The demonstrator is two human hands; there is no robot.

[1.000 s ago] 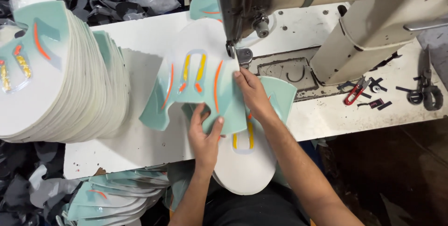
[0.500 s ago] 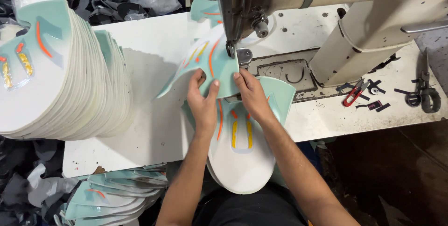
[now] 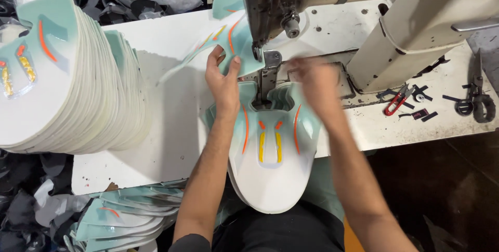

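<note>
The left hand pinches a mint-green shoe panel with orange and yellow stripes, thumb on top and fingers curled under its near edge. It holds the panel lifted and tilted, its far edge up against the needle area of the sewing machine, probably so that the edge can be fed under the foot. Just right of that grip, the right hand hovers over the machine bed. It is blurred by motion, so I cannot tell whether its fingers are spread or closed; it seems to hold nothing.

Directly below the grip, toward the person, lies a small stack of matching panels, white at the near end and mint at the far end, overhanging the edge of the white table. It lies within easy reach of both hands, likely as the working supply.

Well to the left of the grip stands a tall, leaning pile of the same panels, and lower left, below the table edge, more of them lie loosely heaped.

Far right of the grip, past the machine's cream-coloured body, red-handled snips and dark scissors rest on the table among small dark scraps, out of the sewing path.
</note>
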